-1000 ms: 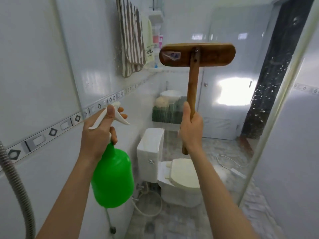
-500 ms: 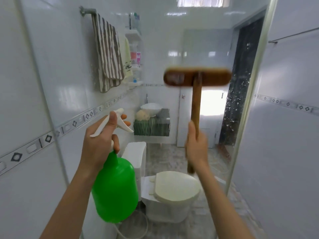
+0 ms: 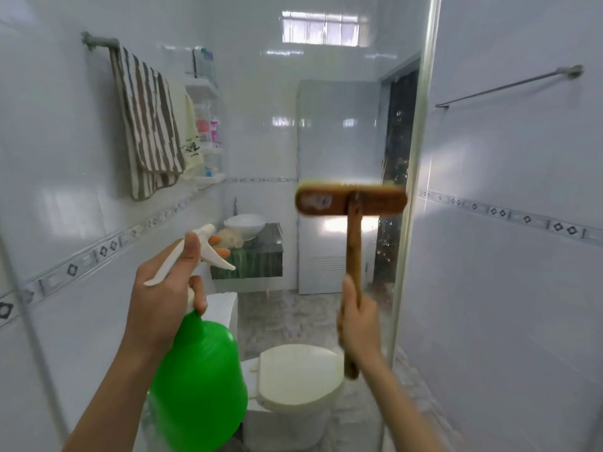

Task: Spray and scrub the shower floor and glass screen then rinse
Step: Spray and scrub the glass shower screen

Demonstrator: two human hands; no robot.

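My left hand (image 3: 163, 298) grips the neck of a green spray bottle (image 3: 200, 386) with a white trigger head (image 3: 205, 252), nozzle aimed forward at the glass screen (image 3: 326, 141). My right hand (image 3: 357, 321) holds the wooden handle of a scrub brush (image 3: 354, 246) upright. Its oblong wooden head (image 3: 350, 200) is pressed flat against the glass near the screen's metal edge (image 3: 414, 190) and is blurred by motion. Droplets speckle the glass to the right of the brush head. The shower floor is out of sight.
Beyond the glass stand a white toilet (image 3: 293, 376), a basin (image 3: 244, 223) on a green counter and a white door (image 3: 339, 190). A striped towel (image 3: 146, 125) hangs on the left wall beside a shelf of bottles (image 3: 208, 132). A metal rail (image 3: 509, 86) is on the right wall.
The brush head has slid down the glass, from up high to about mid height. The view has tilted upward. The spray bottle stays held in the same pose.
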